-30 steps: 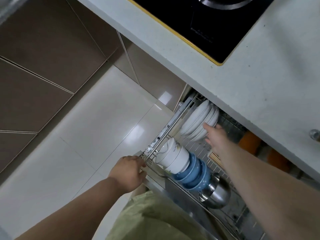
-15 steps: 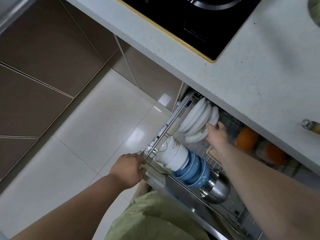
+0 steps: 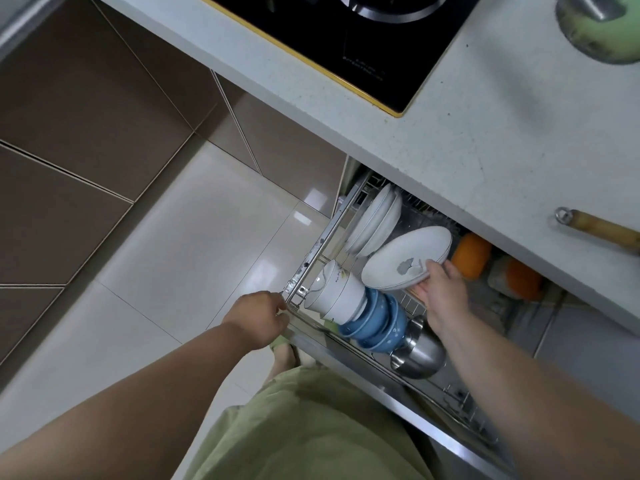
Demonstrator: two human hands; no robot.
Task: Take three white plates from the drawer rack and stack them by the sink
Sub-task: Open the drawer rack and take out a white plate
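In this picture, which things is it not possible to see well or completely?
- Sink: not in the head view at all.
- Plates left in the rack: they overlap, so no sure count.
- Green pot: blurred, cut by the top right edge.
- Orange items: blurred, partly under the countertop.
- Wooden handle: cut by the right edge.

1. The drawer rack [image 3: 313, 251] stands pulled out below the tabletop [image 3: 485, 140].
2. In it, upright plates [image 3: 375, 220] sit at the back, stacked bowls [image 3: 349, 299] in front of them.
3. A steel bowl [image 3: 420, 351] lies right of the stacked bowls.
4. The cooktop [image 3: 346, 36] sits in the tabletop.
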